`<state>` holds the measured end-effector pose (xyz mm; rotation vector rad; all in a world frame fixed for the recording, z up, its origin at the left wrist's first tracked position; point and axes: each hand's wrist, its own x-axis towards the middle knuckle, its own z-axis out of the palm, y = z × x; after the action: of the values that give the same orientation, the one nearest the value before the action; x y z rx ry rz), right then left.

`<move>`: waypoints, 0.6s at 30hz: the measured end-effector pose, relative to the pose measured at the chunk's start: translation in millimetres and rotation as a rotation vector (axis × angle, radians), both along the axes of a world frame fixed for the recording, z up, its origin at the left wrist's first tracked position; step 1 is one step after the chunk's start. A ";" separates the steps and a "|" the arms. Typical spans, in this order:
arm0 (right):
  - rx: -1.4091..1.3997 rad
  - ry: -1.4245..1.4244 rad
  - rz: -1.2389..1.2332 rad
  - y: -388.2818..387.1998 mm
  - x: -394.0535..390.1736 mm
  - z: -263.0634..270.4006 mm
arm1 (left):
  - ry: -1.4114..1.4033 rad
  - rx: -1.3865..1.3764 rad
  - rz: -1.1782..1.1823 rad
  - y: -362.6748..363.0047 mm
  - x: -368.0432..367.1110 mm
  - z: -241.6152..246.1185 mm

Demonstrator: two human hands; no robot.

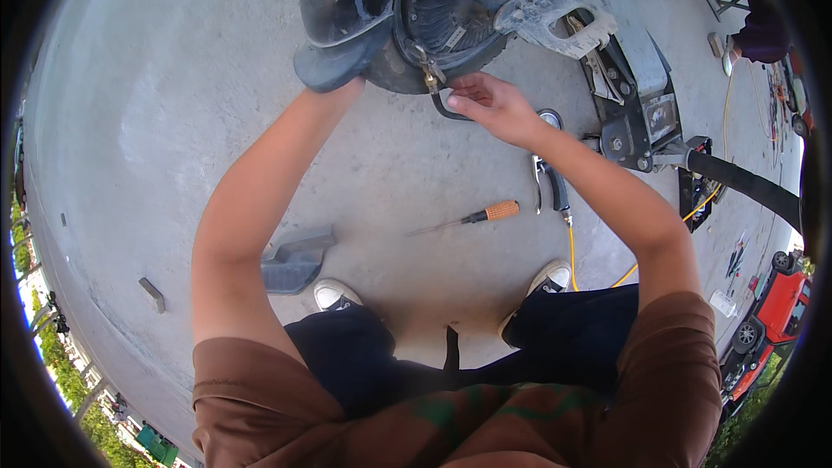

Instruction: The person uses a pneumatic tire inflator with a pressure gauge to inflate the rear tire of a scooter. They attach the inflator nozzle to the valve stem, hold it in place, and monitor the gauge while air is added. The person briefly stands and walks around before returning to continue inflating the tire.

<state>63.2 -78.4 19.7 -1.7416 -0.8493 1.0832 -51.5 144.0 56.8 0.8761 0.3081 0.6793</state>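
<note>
A wheel with a black tyre (400,71) stands before me, its ribbed hub (448,6) facing up at an angle. A black plastic mudguard (338,65) covers its left side. My left forearm reaches beneath this mudguard, which hides the hand. At the tyre's lower edge is my right hand (491,104), thumb and fingers apart, with nothing seen between them. Close to the thumb, a brass air chuck (430,78) sits at the wheel's valve area. Its black rubber hose (445,107) curves behind the right hand. Below the right wrist lies a tyre inflator (556,185) with a round gauge (551,118).
An orange-handled screwdriver (502,210) lies on the concrete floor (403,169). A grey plastic piece (296,266) is beside my left shoe. The yellow air hose (571,250) runs right, near a black toolbox (699,175). Another person (767,32) and a red vehicle (780,305) are farther right.
</note>
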 end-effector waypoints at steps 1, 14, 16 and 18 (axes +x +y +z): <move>0.030 0.019 -0.063 12.8 -10.9 -4.8 | -0.006 -0.017 0.013 0.8 0.7 -5.4; 0.113 -0.391 -0.113 24.3 -18.5 -34.5 | 0.121 -0.352 0.017 -14.5 -21.3 -71.6; 0.115 -0.198 -0.121 20.5 -17.6 -37.3 | 0.191 -0.382 -0.037 -15.6 -26.5 -58.7; 0.197 0.194 -0.174 15.9 -18.2 -51.7 | 0.272 -0.399 -0.097 -9.5 -31.8 -40.5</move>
<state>45.0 -62.4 -32.0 -1.4898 -0.6486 0.9988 -83.3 134.5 16.3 0.5947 0.6185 0.3877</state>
